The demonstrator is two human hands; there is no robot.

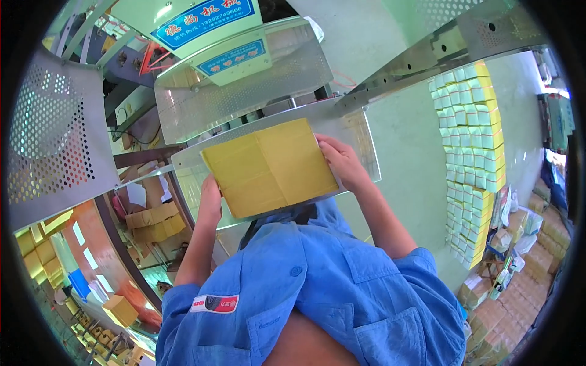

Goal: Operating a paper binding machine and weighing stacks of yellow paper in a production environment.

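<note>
A flat yellow-brown paper sheet or stack (268, 168), with a crease down its middle, is held between my hands in front of my body. My left hand (210, 198) grips its left edge near the lower corner. At the right edge, toward the upper corner, my right hand (343, 160) closes on it, with the thumb along the side. The piece is tilted slightly, its right side higher in the picture. Beneath and behind it lies a metal work plate (369, 168) of a machine. How thick the held piece is, I cannot tell.
Beyond the plate stands a clear guard panel (244, 104) on a pale green machine. A perforated metal panel (55, 134) is at the left, a metal beam (421, 58) at the upper right. Tied paper bundles (470, 140) stand in rows on the right floor. Cardboard (155, 222) lies lower left.
</note>
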